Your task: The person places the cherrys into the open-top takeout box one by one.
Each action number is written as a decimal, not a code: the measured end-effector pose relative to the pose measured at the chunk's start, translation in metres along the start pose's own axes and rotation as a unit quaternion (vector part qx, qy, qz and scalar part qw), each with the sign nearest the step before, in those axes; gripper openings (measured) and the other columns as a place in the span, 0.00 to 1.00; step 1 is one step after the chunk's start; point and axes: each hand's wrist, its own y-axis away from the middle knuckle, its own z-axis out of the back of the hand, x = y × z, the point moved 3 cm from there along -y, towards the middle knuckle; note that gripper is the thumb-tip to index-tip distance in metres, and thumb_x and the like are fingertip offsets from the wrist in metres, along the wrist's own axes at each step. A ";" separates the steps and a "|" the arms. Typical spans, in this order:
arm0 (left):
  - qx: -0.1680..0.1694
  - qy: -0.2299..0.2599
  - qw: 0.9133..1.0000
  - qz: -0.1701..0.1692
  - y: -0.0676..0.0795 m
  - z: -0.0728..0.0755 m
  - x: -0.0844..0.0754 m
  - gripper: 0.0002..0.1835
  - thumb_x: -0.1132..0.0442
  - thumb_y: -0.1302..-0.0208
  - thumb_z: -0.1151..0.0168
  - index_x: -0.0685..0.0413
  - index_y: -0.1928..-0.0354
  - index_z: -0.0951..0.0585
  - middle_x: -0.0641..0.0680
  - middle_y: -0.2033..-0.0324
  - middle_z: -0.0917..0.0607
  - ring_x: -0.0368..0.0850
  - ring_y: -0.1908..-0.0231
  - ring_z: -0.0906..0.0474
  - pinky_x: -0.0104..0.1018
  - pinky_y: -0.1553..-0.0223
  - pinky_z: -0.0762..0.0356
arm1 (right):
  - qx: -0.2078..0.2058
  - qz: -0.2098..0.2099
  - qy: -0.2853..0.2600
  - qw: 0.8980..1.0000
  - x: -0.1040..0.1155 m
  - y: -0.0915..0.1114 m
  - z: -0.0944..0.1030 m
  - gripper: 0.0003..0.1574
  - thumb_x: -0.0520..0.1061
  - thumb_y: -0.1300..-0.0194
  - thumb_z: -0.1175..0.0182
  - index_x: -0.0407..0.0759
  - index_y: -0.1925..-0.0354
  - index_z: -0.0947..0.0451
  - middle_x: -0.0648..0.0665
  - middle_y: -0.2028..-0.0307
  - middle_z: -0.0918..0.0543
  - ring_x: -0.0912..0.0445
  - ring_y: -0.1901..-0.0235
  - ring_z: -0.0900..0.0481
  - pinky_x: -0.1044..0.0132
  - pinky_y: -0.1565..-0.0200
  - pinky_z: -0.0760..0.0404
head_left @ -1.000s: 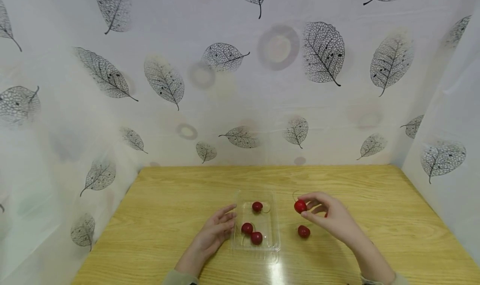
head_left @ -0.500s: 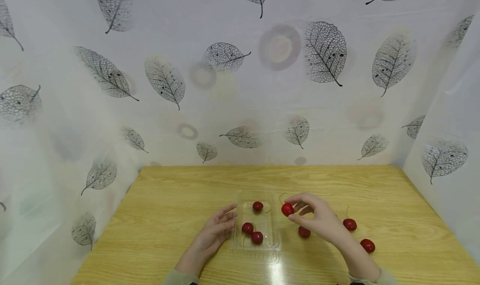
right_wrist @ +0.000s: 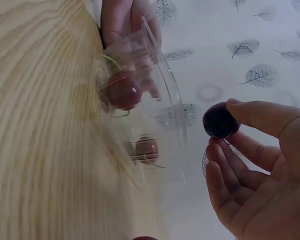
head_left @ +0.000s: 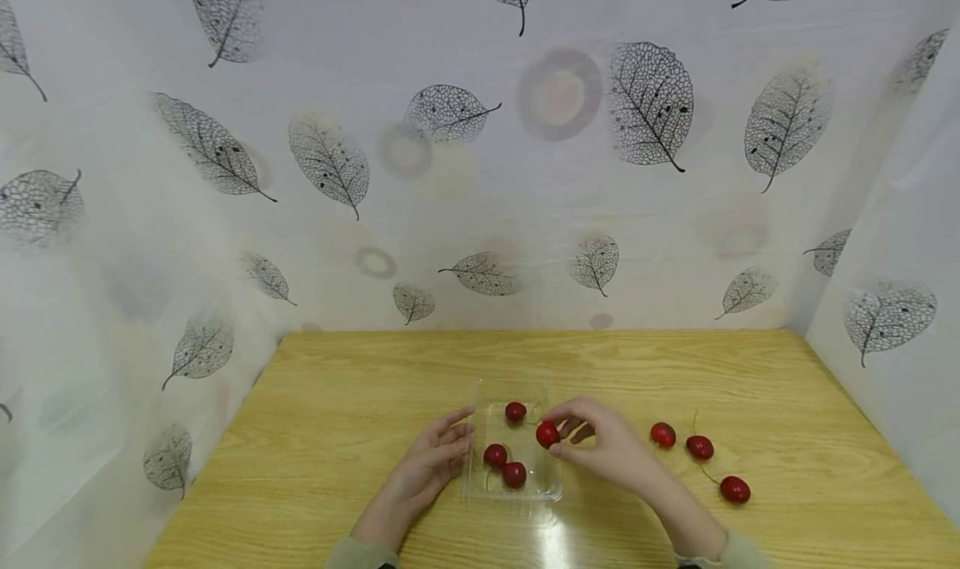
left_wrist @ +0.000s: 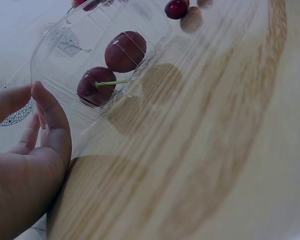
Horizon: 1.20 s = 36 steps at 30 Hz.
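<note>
My right hand pinches a bright red cherry between thumb and fingertips, over the right edge of the clear plastic box. In the right wrist view the held cherry looks dark, beside the box's rim. Three dark red cherries with stems lie inside the box: one cherry toward the back, a cherry and another cherry side by side nearer the front. My left hand has relaxed fingers, their tips against the box's left side. The left wrist view shows its thumb at the rim.
Right of my right forearm, a cherry, a second cherry and a third cherry lie on the wooden table. Leaf-patterned white sheeting stands behind the table and along both sides.
My right hand has carried its cherry leftward to the box's right edge. Cherries behind the hand have come into view, while one near the box is now covered. The left hand stays put.
</note>
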 end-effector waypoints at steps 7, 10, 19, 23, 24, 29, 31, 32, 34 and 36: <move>0.001 0.001 1.000 0.000 0.000 0.000 0.000 0.35 0.71 0.22 0.44 0.63 0.19 0.43 0.46 0.45 0.24 0.32 0.54 0.23 0.25 0.51 0.20 | 0.013 0.008 -0.010 1.000 0.002 -0.003 -0.010 0.21 0.41 0.36 0.26 0.36 0.46 0.16 0.42 0.53 0.12 0.60 0.58 0.15 0.63 0.53 0.12; 0.003 0.002 1.000 -0.002 -0.001 0.000 -0.001 0.35 0.72 0.22 0.44 0.63 0.19 0.43 0.45 0.45 0.24 0.32 0.54 0.23 0.24 0.51 0.20 | 0.020 0.010 -0.008 1.000 0.002 -0.005 -0.013 0.22 0.41 0.36 0.26 0.36 0.46 0.16 0.42 0.54 0.12 0.59 0.58 0.15 0.64 0.52 0.12; 0.000 -0.001 1.000 0.001 -0.001 0.000 -0.001 0.35 0.72 0.23 0.43 0.63 0.19 0.42 0.46 0.45 0.24 0.32 0.54 0.23 0.25 0.52 0.21 | 0.038 0.009 -0.008 0.999 0.004 -0.009 -0.026 0.21 0.39 0.37 0.26 0.36 0.46 0.16 0.44 0.54 0.12 0.62 0.58 0.15 0.68 0.51 0.13; -0.004 -0.003 1.000 0.003 -0.001 0.000 -0.001 0.35 0.72 0.24 0.43 0.63 0.19 0.42 0.46 0.45 0.24 0.33 0.53 0.23 0.26 0.52 0.21 | 0.040 0.015 -0.003 0.999 0.005 -0.009 -0.032 0.21 0.38 0.38 0.26 0.38 0.47 0.16 0.44 0.54 0.12 0.62 0.58 0.15 0.68 0.51 0.13; -0.004 -0.003 1.000 0.003 -0.001 0.000 -0.001 0.35 0.72 0.24 0.43 0.63 0.19 0.42 0.46 0.45 0.24 0.32 0.54 0.23 0.26 0.52 0.21 | 0.040 0.014 0.000 0.999 0.005 -0.008 -0.033 0.21 0.38 0.38 0.26 0.38 0.47 0.16 0.44 0.54 0.12 0.62 0.58 0.15 0.68 0.51 0.13; 0.001 -0.003 1.000 -0.002 0.000 0.000 -0.001 0.35 0.72 0.24 0.43 0.64 0.19 0.42 0.46 0.46 0.23 0.32 0.55 0.23 0.25 0.53 0.20 | 0.036 0.012 0.018 0.999 0.004 -0.007 -0.038 0.21 0.38 0.39 0.25 0.39 0.47 0.15 0.45 0.53 0.12 0.60 0.57 0.15 0.68 0.50 0.13; 0.002 -0.003 1.000 -0.003 0.001 0.000 -0.001 0.35 0.72 0.24 0.43 0.64 0.19 0.43 0.46 0.45 0.24 0.32 0.54 0.23 0.25 0.53 0.20 | 0.035 0.011 0.024 0.999 0.004 -0.007 -0.039 0.21 0.38 0.39 0.24 0.40 0.47 0.15 0.45 0.53 0.12 0.60 0.57 0.15 0.68 0.51 0.13; 0.002 -0.003 1.000 -0.002 0.001 0.000 -0.001 0.36 0.72 0.24 0.43 0.64 0.19 0.43 0.46 0.45 0.24 0.32 0.54 0.23 0.25 0.53 0.20 | 0.034 0.011 0.028 0.999 0.005 -0.007 -0.039 0.22 0.38 0.39 0.24 0.39 0.47 0.15 0.45 0.53 0.12 0.60 0.58 0.15 0.68 0.51 0.13; 0.002 -0.004 1.000 -0.002 0.002 0.000 -0.001 0.36 0.72 0.24 0.43 0.64 0.19 0.43 0.46 0.45 0.24 0.33 0.54 0.23 0.25 0.52 0.20 | 0.032 0.014 0.036 0.999 0.005 -0.007 -0.040 0.22 0.38 0.40 0.23 0.40 0.47 0.14 0.45 0.52 0.11 0.60 0.58 0.15 0.68 0.52 0.13; 0.001 -0.005 1.000 -0.002 0.002 0.000 0.000 0.36 0.72 0.24 0.43 0.64 0.19 0.43 0.46 0.45 0.24 0.33 0.54 0.23 0.25 0.52 0.20 | 0.030 0.014 0.044 0.998 0.005 -0.007 -0.041 0.22 0.37 0.41 0.23 0.40 0.47 0.14 0.45 0.52 0.11 0.60 0.58 0.15 0.69 0.53 0.13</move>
